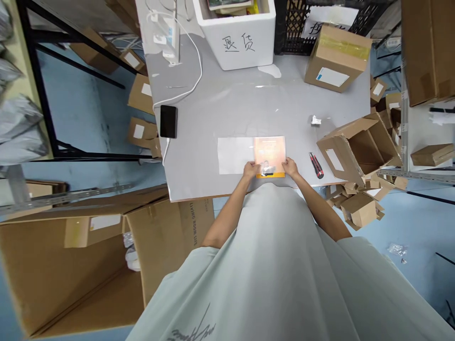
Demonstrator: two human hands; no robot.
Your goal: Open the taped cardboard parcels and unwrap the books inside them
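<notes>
An orange-and-peach book or booklet (269, 150) lies near the front edge of the grey table, with glare washing out most of its cover. My left hand (251, 169) grips its lower left edge between thumb and fingers. On the opposite side, my right hand (290, 167) pinches the lower right edge. A white sheet (234, 155) extends to the left from the book; whether the two are joined I cannot tell. To the right of my right hand lies a red-and-black box cutter (316, 166).
A phone (168, 121) with a white cable lies on the table's left. At the back stand a white foam box (239, 42), a black crate (295, 33) and a taped carton (337, 57). An opened carton (359, 142) overhangs the right edge. A large carton (177, 241) stands lower left.
</notes>
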